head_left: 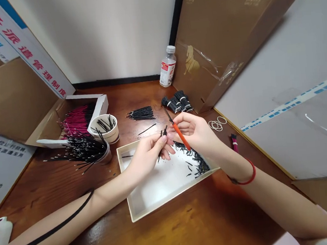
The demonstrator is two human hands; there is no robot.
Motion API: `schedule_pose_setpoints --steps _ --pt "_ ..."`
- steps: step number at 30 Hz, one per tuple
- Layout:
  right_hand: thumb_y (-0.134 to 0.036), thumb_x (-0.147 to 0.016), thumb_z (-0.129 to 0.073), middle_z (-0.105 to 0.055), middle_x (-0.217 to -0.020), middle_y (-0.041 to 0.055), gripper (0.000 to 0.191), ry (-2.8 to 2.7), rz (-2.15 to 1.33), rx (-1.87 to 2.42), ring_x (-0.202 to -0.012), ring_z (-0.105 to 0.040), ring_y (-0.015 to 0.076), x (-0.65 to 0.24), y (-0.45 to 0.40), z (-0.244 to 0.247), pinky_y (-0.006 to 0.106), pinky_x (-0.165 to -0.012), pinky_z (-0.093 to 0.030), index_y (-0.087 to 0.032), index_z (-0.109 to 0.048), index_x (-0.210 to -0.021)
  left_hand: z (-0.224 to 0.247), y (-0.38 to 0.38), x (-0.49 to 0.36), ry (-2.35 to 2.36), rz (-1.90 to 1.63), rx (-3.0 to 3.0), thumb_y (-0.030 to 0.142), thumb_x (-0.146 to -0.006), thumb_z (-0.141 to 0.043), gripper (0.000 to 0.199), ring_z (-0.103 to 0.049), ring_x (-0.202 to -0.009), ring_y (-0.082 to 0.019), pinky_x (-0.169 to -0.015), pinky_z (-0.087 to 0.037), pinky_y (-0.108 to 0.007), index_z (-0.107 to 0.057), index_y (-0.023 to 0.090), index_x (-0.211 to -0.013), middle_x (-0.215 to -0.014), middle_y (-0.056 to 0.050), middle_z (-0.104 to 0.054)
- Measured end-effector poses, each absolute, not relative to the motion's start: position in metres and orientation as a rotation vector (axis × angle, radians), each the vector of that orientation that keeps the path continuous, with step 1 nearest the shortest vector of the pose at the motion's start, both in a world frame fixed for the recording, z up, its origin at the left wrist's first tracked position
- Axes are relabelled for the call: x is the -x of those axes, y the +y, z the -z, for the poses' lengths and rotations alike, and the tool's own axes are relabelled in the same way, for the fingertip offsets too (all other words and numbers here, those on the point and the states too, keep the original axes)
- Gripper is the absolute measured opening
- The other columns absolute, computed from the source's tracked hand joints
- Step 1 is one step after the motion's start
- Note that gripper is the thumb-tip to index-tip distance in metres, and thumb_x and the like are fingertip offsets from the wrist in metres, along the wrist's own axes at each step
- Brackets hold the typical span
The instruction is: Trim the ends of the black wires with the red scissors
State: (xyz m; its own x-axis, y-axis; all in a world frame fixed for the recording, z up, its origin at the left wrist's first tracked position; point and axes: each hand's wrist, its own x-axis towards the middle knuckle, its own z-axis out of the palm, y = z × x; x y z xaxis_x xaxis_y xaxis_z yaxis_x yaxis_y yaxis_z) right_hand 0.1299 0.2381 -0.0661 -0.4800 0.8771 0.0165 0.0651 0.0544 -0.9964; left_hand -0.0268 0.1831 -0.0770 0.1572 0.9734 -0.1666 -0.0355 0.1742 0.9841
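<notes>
My left hand (151,149) is closed in a pinch on a few short black wires (164,131), above a shallow white box lid (148,202). Close beside it, touching or nearly so, my right hand (192,131) grips a slim orange-handled tool (181,136) with a narrow dark tip pointing up and away; its exact kind is unclear. The right fingertips meet near the wires and partly cover them. Many small black offcuts (198,163) lie along the lid's right side. A single black wire (146,129) rests on the table behind the lid.
Behind are a row of black wires (140,113), tied black bundles (177,101) and a plastic bottle (168,67). To the left stand a paper cup (114,135), a wire-filled tub (104,158) and a white box (100,105). Rubber bands (215,125) lie right.
</notes>
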Motion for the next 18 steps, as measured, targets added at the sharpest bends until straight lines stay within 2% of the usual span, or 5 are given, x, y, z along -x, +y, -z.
schedule_pose_setpoints --steps 6,11,15,18 --pt "-0.025 -0.056 -0.087 -0.070 -0.073 0.0006 0.042 -1.533 -1.544 0.996 -0.066 -0.065 0.0141 -0.131 0.236 0.074 0.027 -0.063 -0.054 -0.018 -0.054 -0.081 0.078 0.180 0.026 1.132 -0.919 -1.134 0.028 -0.093 -0.047 0.026 -0.066 -0.064 -0.012 -0.063 -0.053 -0.024 -0.064 0.009 -0.086 -0.078 -0.007 -0.071" --pt "-0.027 -0.058 -0.086 -0.069 -0.074 0.0007 0.040 -1.496 -1.503 1.050 -0.067 -0.065 0.0142 -0.140 0.233 0.073 0.029 -0.067 -0.054 -0.019 -0.055 -0.080 0.079 0.181 0.028 1.308 -0.998 -1.354 0.027 -0.093 -0.046 0.027 -0.062 -0.070 -0.013 -0.068 -0.049 -0.026 -0.064 0.013 -0.081 -0.074 -0.005 -0.068" --pt "-0.023 -0.058 -0.086 -0.067 -0.072 -0.0001 0.037 -1.467 -1.483 1.028 -0.066 -0.063 0.0129 -0.140 0.227 0.072 0.025 -0.063 -0.052 -0.018 -0.056 -0.079 0.078 0.179 0.030 1.418 -1.035 -1.464 0.031 -0.084 -0.062 0.016 -0.057 -0.073 -0.014 -0.067 -0.044 -0.026 -0.066 0.015 -0.085 -0.079 -0.003 -0.066" --pt "-0.022 -0.062 -0.084 -0.066 -0.073 -0.0005 0.035 -1.455 -1.521 0.966 -0.067 -0.063 0.0129 -0.139 0.222 0.075 0.024 -0.062 -0.051 -0.019 -0.055 -0.081 0.077 0.176 0.029 1.468 -1.005 -1.451 0.029 -0.074 -0.072 0.016 -0.055 -0.068 -0.013 -0.062 -0.040 -0.026 -0.068 0.015 -0.078 -0.076 -0.002 -0.067"
